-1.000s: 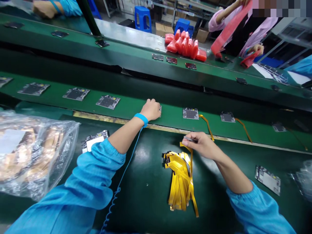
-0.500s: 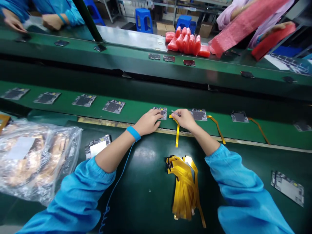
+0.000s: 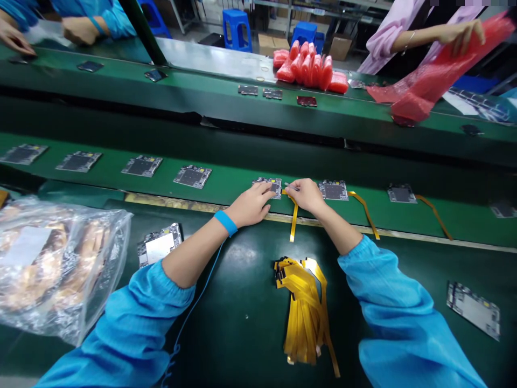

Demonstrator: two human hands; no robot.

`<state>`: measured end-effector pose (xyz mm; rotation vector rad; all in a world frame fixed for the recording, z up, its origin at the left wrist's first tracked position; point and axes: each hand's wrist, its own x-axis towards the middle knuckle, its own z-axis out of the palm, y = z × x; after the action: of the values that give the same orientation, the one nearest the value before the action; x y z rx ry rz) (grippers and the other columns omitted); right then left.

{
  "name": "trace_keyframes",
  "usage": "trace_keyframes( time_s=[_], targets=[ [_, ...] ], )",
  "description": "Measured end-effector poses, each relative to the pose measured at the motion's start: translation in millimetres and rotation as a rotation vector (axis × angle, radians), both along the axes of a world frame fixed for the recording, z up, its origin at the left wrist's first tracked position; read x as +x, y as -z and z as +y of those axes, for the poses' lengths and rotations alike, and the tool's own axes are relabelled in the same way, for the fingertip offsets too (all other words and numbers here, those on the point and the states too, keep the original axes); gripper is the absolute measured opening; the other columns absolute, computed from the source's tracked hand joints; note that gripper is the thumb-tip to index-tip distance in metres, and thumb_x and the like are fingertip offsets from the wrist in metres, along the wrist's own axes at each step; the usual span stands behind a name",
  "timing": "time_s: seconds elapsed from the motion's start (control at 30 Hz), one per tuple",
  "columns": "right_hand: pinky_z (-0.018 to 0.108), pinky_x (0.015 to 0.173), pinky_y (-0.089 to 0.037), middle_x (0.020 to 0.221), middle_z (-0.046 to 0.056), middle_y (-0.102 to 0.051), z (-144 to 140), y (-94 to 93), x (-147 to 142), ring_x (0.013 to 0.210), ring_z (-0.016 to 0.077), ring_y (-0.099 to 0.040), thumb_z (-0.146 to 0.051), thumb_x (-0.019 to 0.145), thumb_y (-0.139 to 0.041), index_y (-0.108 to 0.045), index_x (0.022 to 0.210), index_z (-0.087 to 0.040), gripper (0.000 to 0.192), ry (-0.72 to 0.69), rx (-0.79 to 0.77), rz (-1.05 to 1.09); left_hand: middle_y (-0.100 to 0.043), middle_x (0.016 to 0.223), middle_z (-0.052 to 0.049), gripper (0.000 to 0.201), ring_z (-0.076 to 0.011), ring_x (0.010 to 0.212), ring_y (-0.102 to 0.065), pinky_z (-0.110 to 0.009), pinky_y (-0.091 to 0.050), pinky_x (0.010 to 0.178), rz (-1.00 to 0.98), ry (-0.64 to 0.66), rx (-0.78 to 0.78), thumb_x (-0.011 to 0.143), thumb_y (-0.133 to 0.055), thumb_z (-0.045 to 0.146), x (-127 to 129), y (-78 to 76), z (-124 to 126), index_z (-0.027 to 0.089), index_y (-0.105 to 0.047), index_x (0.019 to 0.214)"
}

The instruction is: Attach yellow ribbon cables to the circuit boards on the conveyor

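Observation:
My left hand (image 3: 251, 206), a blue band at its wrist, rests with outstretched fingers on a circuit board (image 3: 276, 186) and covers part of it. Just right of that board, my right hand (image 3: 306, 195) pinches a yellow flex cable (image 3: 294, 222). The cable's upper end meets the board's right edge; whether it is joined cannot be seen. A small grey piece shows at the right fingertips, too small to name. Below the hands lies a bundle of yellow flex cables (image 3: 305, 318). Right of my right hand sits another board (image 3: 333, 190) with a cable (image 3: 364, 215) attached.
Several boards (image 3: 193, 176) line the green belt (image 3: 230, 186). A plastic bag (image 3: 60, 264) lies left, beside a board with a white patch (image 3: 159, 248). Another board (image 3: 473, 310) lies right. Across the belt, a co-worker's hand (image 3: 462, 39) holds red bubble wrap (image 3: 424, 91).
The near boards have shifted slightly right, and my left hand with them. The cable's end has closed the gap to the board. Far boards moved left; the co-worker's red wrap came down.

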<state>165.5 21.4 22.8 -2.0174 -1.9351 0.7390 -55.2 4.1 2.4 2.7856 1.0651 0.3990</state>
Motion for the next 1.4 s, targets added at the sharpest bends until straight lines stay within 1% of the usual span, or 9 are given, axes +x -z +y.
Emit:
trace_keyframes(
  time_s=[0.17, 0.37, 0.5, 0.67, 0.77, 0.9, 1.07, 1.23, 1.4],
  targets=[
    [0.027, 0.064, -0.040, 0.080, 0.005, -0.078, -0.7, 2.7, 5.9, 0.075, 0.0201, -0.067, -0.034, 0.093, -0.067, -0.078, 0.080, -0.021, 0.022, -0.005, 0.022, -0.003, -0.057, 0.144, -0.019, 0.040, -0.0340, 0.137, -0.051, -0.055, -0.044, 0.117, -0.010, -0.002, -0.036, 0.094, -0.056, 0.016, 6.8, -1.3, -0.9, 0.014, -0.064, 0.133],
    [0.026, 0.067, -0.041, 0.082, 0.005, -0.079, -1.1, 4.7, 14.0, 0.078, 0.0199, -0.069, -0.032, 0.093, -0.066, -0.076, 0.078, -0.020, 0.022, -0.006, 0.028, 0.024, -0.057, 0.144, -0.018, 0.039, -0.0335, 0.137, -0.051, -0.054, -0.043, 0.118, 0.007, 0.007, -0.033, 0.095, -0.055, 0.016, 13.5, -1.8, -1.4, 0.014, -0.063, 0.133],
    [0.026, 0.067, -0.041, 0.082, 0.005, -0.078, -2.4, 3.0, 18.4, 0.079, 0.0201, -0.069, -0.032, 0.094, -0.067, -0.077, 0.080, -0.020, 0.021, 0.004, 0.015, 0.019, -0.057, 0.144, -0.018, 0.040, -0.0334, 0.137, -0.051, -0.054, -0.043, 0.118, 0.017, 0.012, -0.025, 0.095, -0.055, 0.016, 17.7, -1.2, -1.5, 0.014, -0.063, 0.134],
    [0.027, 0.067, -0.042, 0.082, 0.005, -0.078, -1.7, 0.4, 23.2, 0.077, 0.0204, -0.068, -0.032, 0.093, -0.067, -0.080, 0.084, -0.020, 0.020, -0.012, -0.002, -0.007, -0.057, 0.144, -0.020, 0.041, -0.0341, 0.136, -0.051, -0.054, -0.043, 0.118, 0.031, 0.028, -0.020, 0.095, -0.053, 0.015, 22.6, -2.4, -1.8, 0.012, -0.062, 0.135],
    [0.027, 0.070, -0.044, 0.085, 0.005, -0.079, 1.4, -0.7, 26.1, 0.081, 0.0208, -0.069, -0.031, 0.092, -0.069, -0.082, 0.085, -0.021, 0.018, -0.016, -0.012, -0.014, -0.057, 0.144, -0.019, 0.042, -0.0340, 0.135, -0.052, -0.054, -0.044, 0.117, 0.039, 0.040, -0.017, 0.094, -0.052, 0.013, 25.9, -4.1, -2.4, 0.013, -0.063, 0.135],
    [0.027, 0.069, -0.044, 0.085, 0.006, -0.079, 5.9, -3.7, 29.1, 0.081, 0.0215, -0.069, -0.031, 0.092, -0.070, -0.083, 0.085, -0.022, 0.017, -0.031, -0.036, -0.058, -0.056, 0.143, -0.019, 0.046, -0.0337, 0.133, -0.052, -0.053, -0.045, 0.115, 0.046, 0.047, -0.015, 0.093, -0.050, 0.012, 31.5, -6.4, -4.1, 0.014, -0.063, 0.137],
    [0.028, 0.067, -0.044, 0.083, 0.006, -0.079, 6.3, -7.1, 33.1, 0.078, 0.0213, -0.069, -0.031, 0.092, -0.071, -0.083, 0.085, -0.022, 0.017, -0.040, -0.041, -0.089, -0.056, 0.141, -0.018, 0.046, -0.0336, 0.131, -0.053, -0.051, -0.046, 0.113, 0.090, 0.031, 0.011, 0.094, -0.050, 0.016, 42.6, -8.9, -8.1, 0.017, -0.063, 0.138],
    [0.028, 0.069, -0.046, 0.087, 0.006, -0.080, 3.8, -7.6, 37.4, 0.083, 0.0230, -0.071, -0.033, 0.093, -0.070, -0.084, 0.090, -0.023, 0.017, -0.027, -0.045, -0.125, -0.058, 0.135, -0.020, 0.055, -0.0349, 0.125, -0.052, -0.051, -0.044, 0.111, 0.144, 0.012, 0.029, 0.096, -0.050, 0.023, 58.0, -10.6, -12.2, 0.015, -0.054, 0.151],
    [0.029, 0.070, -0.045, 0.093, 0.008, -0.081, 0.9, -7.8, 40.5, 0.088, 0.0249, -0.072, -0.031, 0.093, -0.071, -0.084, 0.093, -0.024, 0.015, -0.021, -0.031, -0.155, -0.059, 0.132, -0.021, 0.053, -0.0368, 0.123, -0.051, -0.054, -0.042, 0.110, 0.149, -0.025, 0.031, 0.097, -0.049, 0.025, 71.0, -9.2, -16.3, 0.015, -0.057, 0.149]
  ],
)
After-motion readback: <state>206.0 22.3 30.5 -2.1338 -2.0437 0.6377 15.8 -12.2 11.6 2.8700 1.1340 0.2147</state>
